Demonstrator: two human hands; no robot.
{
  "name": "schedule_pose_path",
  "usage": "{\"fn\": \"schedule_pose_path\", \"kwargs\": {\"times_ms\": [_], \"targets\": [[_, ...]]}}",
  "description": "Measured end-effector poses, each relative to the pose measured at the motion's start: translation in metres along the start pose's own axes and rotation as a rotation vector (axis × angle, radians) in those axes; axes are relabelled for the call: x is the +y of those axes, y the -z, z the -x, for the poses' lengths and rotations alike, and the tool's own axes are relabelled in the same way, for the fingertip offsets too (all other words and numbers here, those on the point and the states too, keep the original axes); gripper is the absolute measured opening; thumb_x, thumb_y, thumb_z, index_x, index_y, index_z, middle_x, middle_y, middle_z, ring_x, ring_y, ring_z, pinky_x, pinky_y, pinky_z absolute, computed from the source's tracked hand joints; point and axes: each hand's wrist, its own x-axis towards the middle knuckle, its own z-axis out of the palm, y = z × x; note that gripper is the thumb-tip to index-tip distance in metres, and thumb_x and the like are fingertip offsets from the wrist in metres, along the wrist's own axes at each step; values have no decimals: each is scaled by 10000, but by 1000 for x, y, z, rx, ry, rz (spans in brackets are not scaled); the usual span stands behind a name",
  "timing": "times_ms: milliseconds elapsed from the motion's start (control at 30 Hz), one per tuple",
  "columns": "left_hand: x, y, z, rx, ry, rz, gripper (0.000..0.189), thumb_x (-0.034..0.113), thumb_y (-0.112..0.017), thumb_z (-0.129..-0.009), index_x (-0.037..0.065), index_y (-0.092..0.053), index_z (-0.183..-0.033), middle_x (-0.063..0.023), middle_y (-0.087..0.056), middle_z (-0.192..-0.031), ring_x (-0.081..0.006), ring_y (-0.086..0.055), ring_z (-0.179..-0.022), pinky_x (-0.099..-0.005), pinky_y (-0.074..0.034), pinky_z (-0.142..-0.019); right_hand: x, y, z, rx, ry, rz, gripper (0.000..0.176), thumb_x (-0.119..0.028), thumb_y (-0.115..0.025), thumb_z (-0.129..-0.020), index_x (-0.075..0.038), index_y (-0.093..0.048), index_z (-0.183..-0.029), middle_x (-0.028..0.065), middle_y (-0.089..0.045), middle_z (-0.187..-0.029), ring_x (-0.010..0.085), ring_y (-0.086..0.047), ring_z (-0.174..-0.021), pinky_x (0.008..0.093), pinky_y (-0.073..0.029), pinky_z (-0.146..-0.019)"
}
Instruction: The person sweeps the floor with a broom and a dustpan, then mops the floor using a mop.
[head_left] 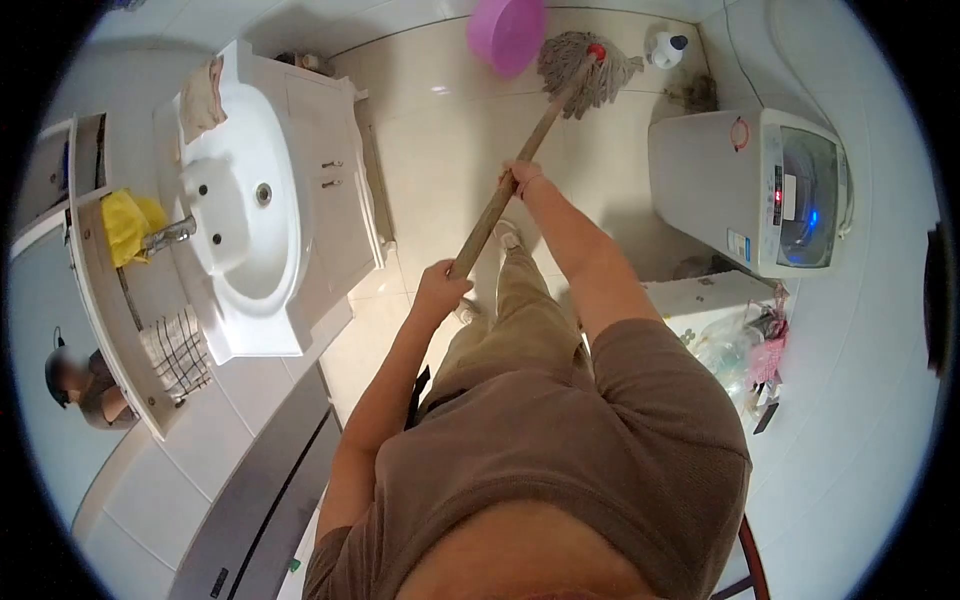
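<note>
Both hands are closed around the wooden handle of a string mop [487, 222]. My left hand [441, 290] grips it near the top end, close to my body. Farther along the handle, my right hand [521, 177] wraps around its middle. The grey mop head [590, 85], with a red piece at its centre, lies spread on the tiled floor [430, 130]. A pink basin [507, 35] stands just left of the mop head, and a white bottle [666, 50] with a dark cap is to its right.
On the left is a white sink [285, 200] with a cabinet [335, 170] under it; a yellow cloth [128, 225] hangs by the faucet [170, 235]. A washing machine [710, 180] with lit displays stands on the right, near plastic bags [728, 350]. A mirror [60, 320] reflects a person.
</note>
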Motion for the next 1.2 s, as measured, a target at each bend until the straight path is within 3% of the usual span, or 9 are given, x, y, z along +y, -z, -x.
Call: {"fn": "schedule_pose_path", "kwargs": {"times_ms": [200, 267, 367, 500, 767, 967, 1133, 1200], "targets": [[38, 16, -33, 56, 39, 167, 393, 140, -618, -644, -55, -598, -985, -52, -548, -627, -111, -497, -496, -266, -404, -446, -51, -29, -21, -8, 68, 99, 138, -67, -593, -767, 32, -523, -833, 121, -546, -678, 208, -567, -548, 305, -469, -435], [24, 19, -31, 80, 25, 146, 403, 142, -620, -647, -53, -596, -1000, -49, -545, -626, -108, -495, -495, -265, -402, -445, -38, -40, -31, -35, 75, -17, 114, -70, -585, -764, 21, -525, -795, 119, -555, -654, 208, -553, -511, 309, -475, -441], [-4, 21, -15, 126, 43, 137, 421, 145, -626, -654, -46, -593, -1028, -45, -543, -628, -104, -493, -494, -262, -402, -445, -9, -57, -21, 29, 67, 46, 98, -64, -572, -766, 19, -520, -759, 119, -555, -639, 215, -560, -506, 328, -485, -450], [-43, 34, 18, 173, 100, 134, 434, 142, -633, -663, -31, -587, -1058, -47, -553, -639, -103, -496, -494, -257, -404, -448, 37, -78, -13, -70, -13, 212, 109, -26, -586, -745, 50, -509, -762, 123, -544, -640, 245, -591, -550, 369, -501, -453], [-72, 49, 109, 327, 205, 14, 439, 131, -623, -668, -29, -579, -1074, -42, -550, -646, -96, -484, -513, -256, -398, -470, 123, -114, 48, -217, -157, 133, 175, -8, -603, -721, 63, -498, -842, 137, -538, -679, 260, -588, -548, 376, -526, -469], [-95, 53, 158, 410, 261, 13, 429, 118, -593, -669, -52, -565, -1061, -91, -588, -708, -158, -535, -618, -305, -442, -581, 153, -128, 101, -459, -341, 118, 187, -28, -629, -717, 41, -504, -838, 127, -541, -691, 264, -592, -556, 393, -550, -502], [-60, 56, 137, 391, 170, -167, 425, 123, -596, -678, -51, -556, -1064, -147, -601, -742, -207, -574, -652, -329, -461, -624, 127, -132, 90, -474, -260, 102, 145, -48, -633, -732, 22, -523, -794, 105, -540, -643, 242, -595, -581, 369, -549, -532], [-56, 64, 113, 408, 77, -284, 422, 126, -606, -679, -42, -554, -1063, -195, -608, -769, -276, -606, -690, -364, -469, -636, 111, -140, 70, -464, -196, 95, 144, -55, -636, -734, 18, -528, -795, 107, -544, -649, 242, -595, -584, 372, -541, -526]]}}
